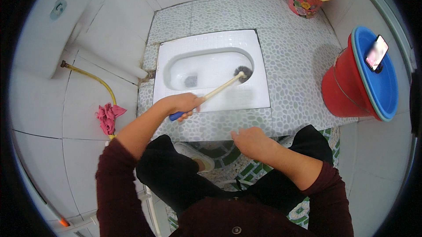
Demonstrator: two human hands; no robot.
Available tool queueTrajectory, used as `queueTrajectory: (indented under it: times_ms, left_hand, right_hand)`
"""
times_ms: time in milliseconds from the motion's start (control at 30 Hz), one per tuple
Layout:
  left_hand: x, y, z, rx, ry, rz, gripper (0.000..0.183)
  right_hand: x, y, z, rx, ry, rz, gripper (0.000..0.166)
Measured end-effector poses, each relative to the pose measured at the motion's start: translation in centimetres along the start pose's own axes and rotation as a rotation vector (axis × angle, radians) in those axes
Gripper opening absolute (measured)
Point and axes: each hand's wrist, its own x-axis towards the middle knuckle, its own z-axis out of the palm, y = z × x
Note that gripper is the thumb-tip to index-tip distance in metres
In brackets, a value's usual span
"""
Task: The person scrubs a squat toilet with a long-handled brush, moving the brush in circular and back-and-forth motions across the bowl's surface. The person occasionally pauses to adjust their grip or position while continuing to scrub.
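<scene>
My left hand (pixel 185 103) grips the blue handle end of a toilet brush (pixel 220 91) with a pale shaft. Its round dark bristle head sits at the right end of the white squat toilet pan (pixel 211 103), over the drain opening, which it partly hides. At the pan's left end is a small greyish patch (pixel 191 81). My right hand (pixel 252 141) hangs above the front edge of the tiled step, near my right knee. Its fingers are bent and their undersides are hidden; no object shows in it.
A red bucket (pixel 343 85) stands at right, a blue basin (pixel 385 82) on its top and a phone (pixel 377 52) at the basin. A lined, floral waste bin (pixel 303 4) occupies the far right corner. Along the left wall hang a yellow hose (pixel 99 79) and a pink cloth (pixel 108 118).
</scene>
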Motion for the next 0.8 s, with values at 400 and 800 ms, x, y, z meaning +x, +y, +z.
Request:
queueTrajectory:
  times_ms: [400, 800]
  left_hand:
    - [-1.2, -1.6, 2.6, -0.153, 0.031, 0.055, 0.039]
    - [2.7, 1.1, 14.1, -0.661, -0.099, 0.554, 0.046]
  right_hand:
    - [0.0, 0.8, 0.3, 0.027, -0.045, 0.064, 0.013]
    - [0.7, 3.8, 0.1, 1.477, 0.077, 0.584, 0.04]
